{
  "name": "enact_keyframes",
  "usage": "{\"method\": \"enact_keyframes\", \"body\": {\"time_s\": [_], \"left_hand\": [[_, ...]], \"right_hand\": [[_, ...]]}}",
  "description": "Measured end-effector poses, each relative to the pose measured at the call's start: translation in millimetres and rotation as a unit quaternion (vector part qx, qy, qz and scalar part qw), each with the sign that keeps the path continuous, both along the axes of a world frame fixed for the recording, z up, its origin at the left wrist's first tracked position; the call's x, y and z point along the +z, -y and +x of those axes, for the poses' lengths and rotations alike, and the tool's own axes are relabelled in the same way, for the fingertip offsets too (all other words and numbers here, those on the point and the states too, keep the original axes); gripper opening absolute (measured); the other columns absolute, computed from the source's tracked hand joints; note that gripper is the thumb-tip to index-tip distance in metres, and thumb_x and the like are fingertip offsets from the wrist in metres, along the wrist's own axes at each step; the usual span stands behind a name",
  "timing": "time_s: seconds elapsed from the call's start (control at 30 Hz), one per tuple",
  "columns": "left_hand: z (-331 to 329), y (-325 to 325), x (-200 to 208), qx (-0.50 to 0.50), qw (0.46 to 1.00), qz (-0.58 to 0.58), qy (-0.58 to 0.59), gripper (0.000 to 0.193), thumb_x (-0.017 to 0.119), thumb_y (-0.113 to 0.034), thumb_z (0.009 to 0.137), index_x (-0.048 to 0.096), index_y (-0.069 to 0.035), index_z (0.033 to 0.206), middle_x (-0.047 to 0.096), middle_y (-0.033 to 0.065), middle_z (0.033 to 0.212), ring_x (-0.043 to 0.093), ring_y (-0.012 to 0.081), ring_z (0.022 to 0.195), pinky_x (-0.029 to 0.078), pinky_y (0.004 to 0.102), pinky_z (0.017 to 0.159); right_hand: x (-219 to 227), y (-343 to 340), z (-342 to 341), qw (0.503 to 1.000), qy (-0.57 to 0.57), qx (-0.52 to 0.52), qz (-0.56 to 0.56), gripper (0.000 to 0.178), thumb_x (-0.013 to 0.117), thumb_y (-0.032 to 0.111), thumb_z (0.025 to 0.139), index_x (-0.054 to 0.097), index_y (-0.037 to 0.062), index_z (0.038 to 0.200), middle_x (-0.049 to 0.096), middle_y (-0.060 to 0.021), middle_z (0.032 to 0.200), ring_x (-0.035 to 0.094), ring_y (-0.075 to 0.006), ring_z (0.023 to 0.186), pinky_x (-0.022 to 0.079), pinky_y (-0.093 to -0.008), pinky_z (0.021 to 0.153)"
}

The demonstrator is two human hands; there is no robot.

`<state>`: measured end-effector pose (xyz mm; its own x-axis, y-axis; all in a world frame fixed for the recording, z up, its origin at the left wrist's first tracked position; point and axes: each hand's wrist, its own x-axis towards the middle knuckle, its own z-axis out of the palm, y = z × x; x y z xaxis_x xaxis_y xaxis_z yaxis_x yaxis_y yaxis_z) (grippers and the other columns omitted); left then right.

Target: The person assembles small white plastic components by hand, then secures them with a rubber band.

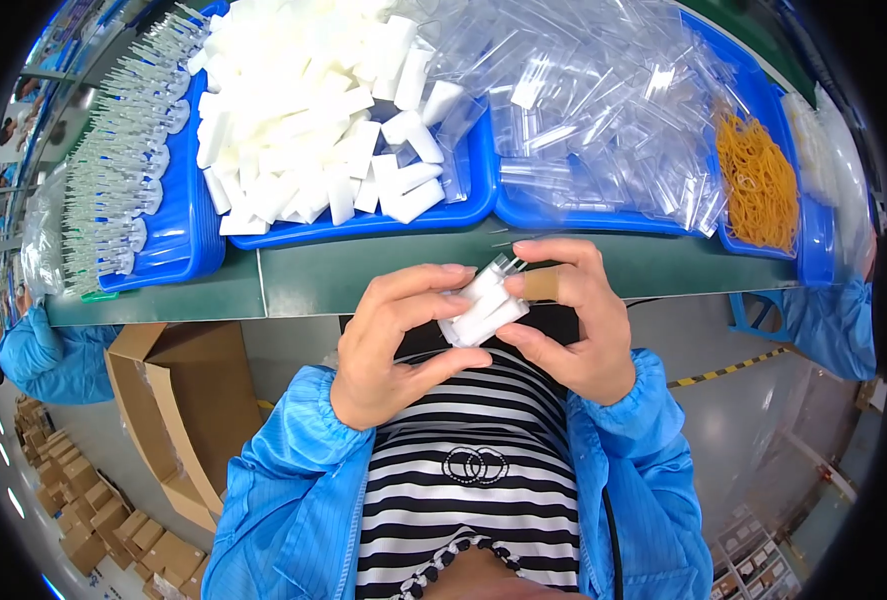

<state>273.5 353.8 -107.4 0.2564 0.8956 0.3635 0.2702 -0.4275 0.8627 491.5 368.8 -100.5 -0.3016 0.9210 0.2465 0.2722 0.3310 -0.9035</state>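
Observation:
In front of my chest, just off the table's near edge, both hands hold a small bundle of white foam-like blocks (pixel 485 312) with clear plastic around them. My left hand (pixel 378 340) grips its left side, thumb below and fingers above. From the right, my right hand (pixel 588 325) pinches it, with a tan wrap round one finger. A clear plastic end (pixel 506 264) sticks out at the bundle's top. Whether the blocks sit fully inside the plastic is hard to make out. Beyond the hands, a blue tray (pixel 363 232) carries a heap of similar white blocks (pixel 303 110).
Another blue tray (pixel 603 218) holds clear plastic sleeves (pixel 603 110). Yellow rubber bands (pixel 758 185) lie at the right. Syringe-like clear pieces (pixel 123 160) fill the left tray stack (pixel 178 215). An open cardboard box (pixel 188 400) stands at lower left. People in blue sit at both sides.

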Motion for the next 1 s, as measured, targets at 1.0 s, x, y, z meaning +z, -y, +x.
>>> {"method": "enact_keyframes", "body": {"time_s": [1.0], "left_hand": [[-7.3, -12.2, -8.8, -0.023, 0.997, 0.022, -0.070, 0.038, 0.082, -0.002, 0.074, 0.070, -0.006, 0.109, 0.057, 0.0193, 0.131, 0.063, 0.0341, 0.111, 0.056, 0.0397, 0.089]], "right_hand": [[-18.4, -11.7, -14.4, 0.984, 0.077, 0.003, 0.159, 0.030, 0.088, 0.012, 0.068, 0.065, 0.0116, 0.087, 0.071, -0.0022, 0.099, 0.058, -0.0254, 0.114, 0.042, -0.0448, 0.093]]}}
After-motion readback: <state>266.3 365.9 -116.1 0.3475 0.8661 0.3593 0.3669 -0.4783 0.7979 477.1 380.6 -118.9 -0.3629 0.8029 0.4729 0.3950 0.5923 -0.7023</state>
